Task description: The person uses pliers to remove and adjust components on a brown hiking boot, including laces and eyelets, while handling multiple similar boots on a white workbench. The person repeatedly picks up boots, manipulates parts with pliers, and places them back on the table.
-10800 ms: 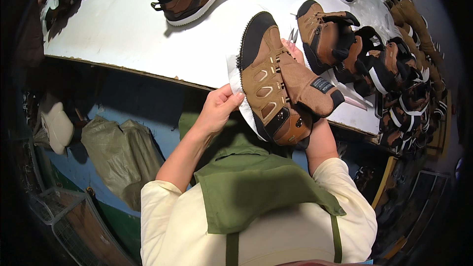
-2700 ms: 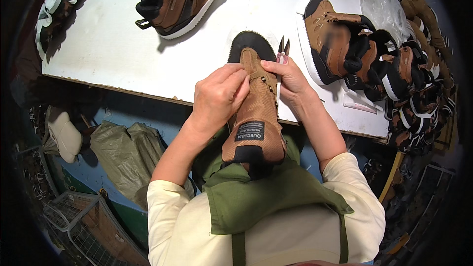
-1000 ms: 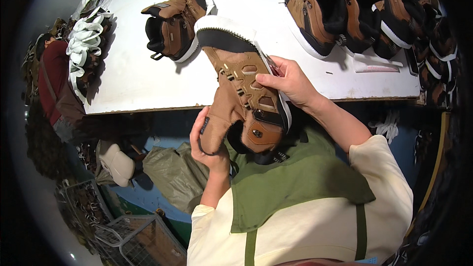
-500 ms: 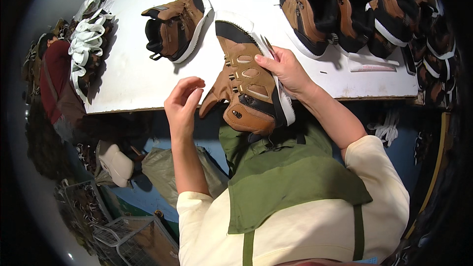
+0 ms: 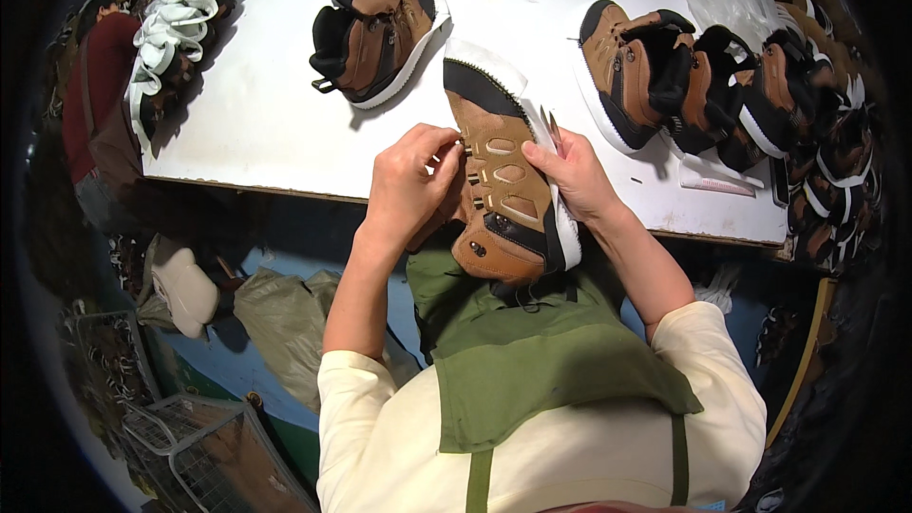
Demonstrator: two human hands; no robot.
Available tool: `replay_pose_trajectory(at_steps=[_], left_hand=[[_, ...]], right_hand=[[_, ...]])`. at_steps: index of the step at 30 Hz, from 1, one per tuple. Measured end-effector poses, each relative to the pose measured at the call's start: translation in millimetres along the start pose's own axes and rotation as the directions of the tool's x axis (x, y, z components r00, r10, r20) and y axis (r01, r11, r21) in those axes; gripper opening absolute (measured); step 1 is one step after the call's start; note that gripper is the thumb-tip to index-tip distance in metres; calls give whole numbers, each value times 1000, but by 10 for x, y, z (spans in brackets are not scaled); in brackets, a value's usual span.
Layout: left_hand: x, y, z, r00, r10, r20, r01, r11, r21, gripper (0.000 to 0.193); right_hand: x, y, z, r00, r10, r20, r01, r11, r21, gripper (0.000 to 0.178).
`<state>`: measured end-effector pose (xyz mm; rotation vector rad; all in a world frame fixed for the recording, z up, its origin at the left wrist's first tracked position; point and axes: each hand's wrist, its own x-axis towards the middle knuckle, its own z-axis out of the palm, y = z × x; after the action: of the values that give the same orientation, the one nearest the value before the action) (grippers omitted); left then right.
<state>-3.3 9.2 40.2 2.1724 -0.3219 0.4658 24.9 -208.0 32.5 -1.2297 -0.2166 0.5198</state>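
Observation:
A brown high-top shoe (image 5: 503,171) with a black toe cap and a white sole is tilted on its side at the table's front edge, its toe pointing away from me. My right hand (image 5: 579,176) grips it along the sole side, the thumb pressed on the upper. Pointed metal blades (image 5: 551,125), like those of small scissors, stick out from the same hand. At the lace loops, my left hand (image 5: 410,180) is closed in a pinch of thumb and fingertips. What lies between those fingertips is too small to make out.
Another brown shoe (image 5: 375,43) lies on the white table (image 5: 256,85) beyond my left hand. Several more shoes (image 5: 632,76) stand in a row at right, near a white tube (image 5: 717,176). White-soled shoes (image 5: 176,38) line the left edge, beside a person in dark red (image 5: 109,76).
My left hand has moved in from beside the shoe and closed its fingertips at the lace loops. My right hand keeps its hold on the shoe. The whole view has shifted slightly.

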Motion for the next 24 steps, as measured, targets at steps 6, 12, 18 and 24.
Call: replay_pose_trajectory(at_steps=[6,12,18,24], left_hand=[[-47,-49,-24,995,102,-10,-99,982,164,12],[-59,-26,-13,991,132,4,-128,952,280,11],[-70,-12,14,985,169,16,-164,921,354,8],[-177,-153,21,993,-55,-108,51,998,-37,4]], right_hand=[[21,19,72,999,21,28,-20,1000,-14,33],[16,-40,151,999,25,37,-23,999,-49,31],[-4,25,164,999,36,33,-31,991,-127,29],[-14,14,131,1000,23,18,-22,997,-69,30]])
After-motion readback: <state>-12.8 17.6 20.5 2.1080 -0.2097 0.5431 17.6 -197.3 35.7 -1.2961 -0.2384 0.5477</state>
